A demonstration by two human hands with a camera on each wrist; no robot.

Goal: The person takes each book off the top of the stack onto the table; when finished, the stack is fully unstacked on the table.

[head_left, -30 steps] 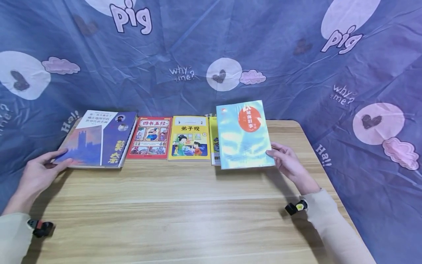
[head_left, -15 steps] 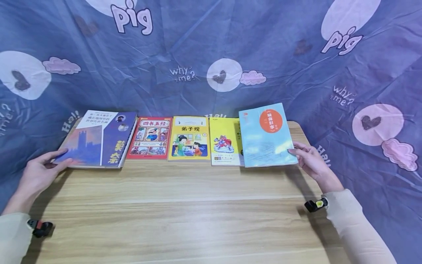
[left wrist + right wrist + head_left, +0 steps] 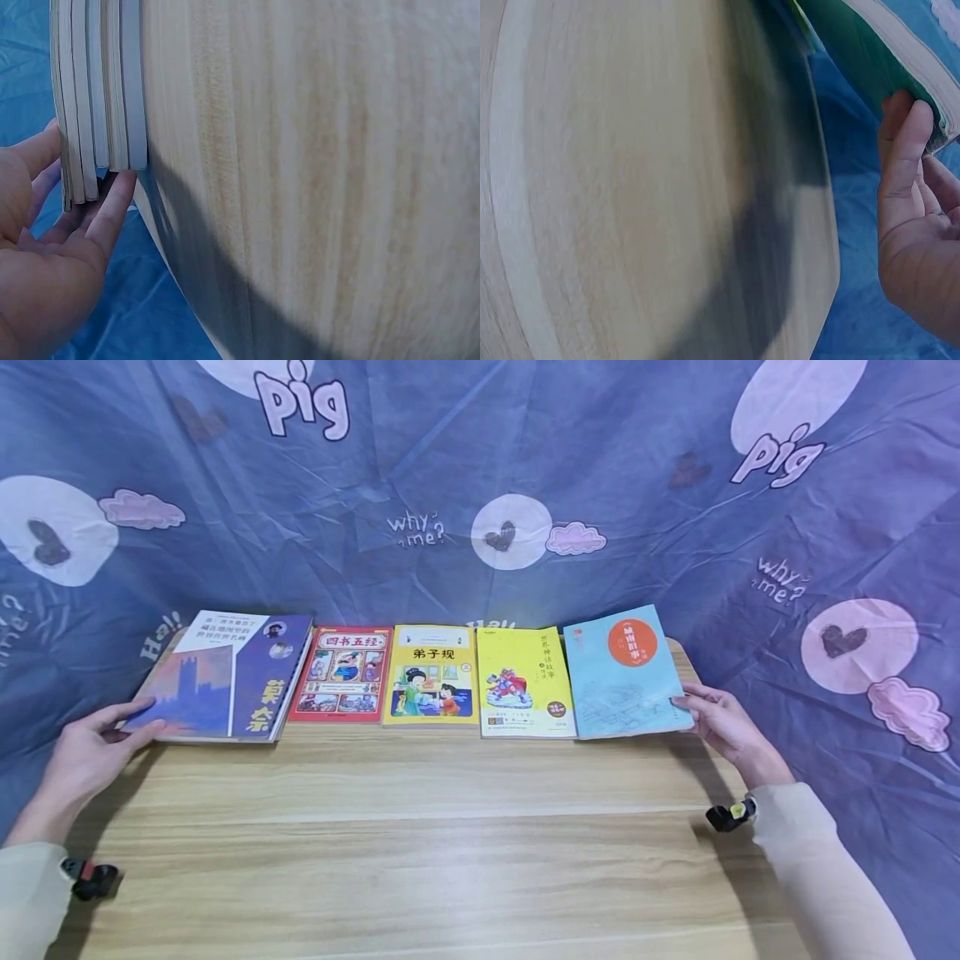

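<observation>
Right hand (image 3: 722, 724): lower right of centre in the head view, at the right edge of the blue book (image 3: 626, 672). Thumb on the cover, fingers beneath; in the right wrist view the fingers (image 3: 907, 161) curl under the book's page edge (image 3: 900, 56), so it grips that book.

Blue book: right end of the row, at the far right of the table (image 3: 420, 827). Its left edge lies just beside the yellow book (image 3: 523, 681); I cannot tell whether they touch. Its right side looks raised off the wood, judging from the wrist view, where the underside shows dark green above the table edge.

Blue book, axis: long axis runs from near edge to far edge of the table, leaning a little to the upper left of the frame. Title circle at the far end, so the top points away from the person.

Direction from hand: the book lies to the left of the right hand and slightly farther up the frame; the right hand is by far the nearer one.

Left hand (image 3: 90, 752): lower left of the head view, fingers fairly straight and relaxed, thumb on the near left corner of the purple book (image 3: 225, 677). In the left wrist view the fingertips (image 3: 120, 199) touch the underside of stacked page edges (image 3: 97, 90) overhanging the table.

Row: purple book, red book (image 3: 343, 673), cartoon book (image 3: 432, 675), yellow book, blue book, left to right, all long axis front to back.

Backdrop: blue printed cloth (image 3: 480, 485) behind and around the table.
</observation>
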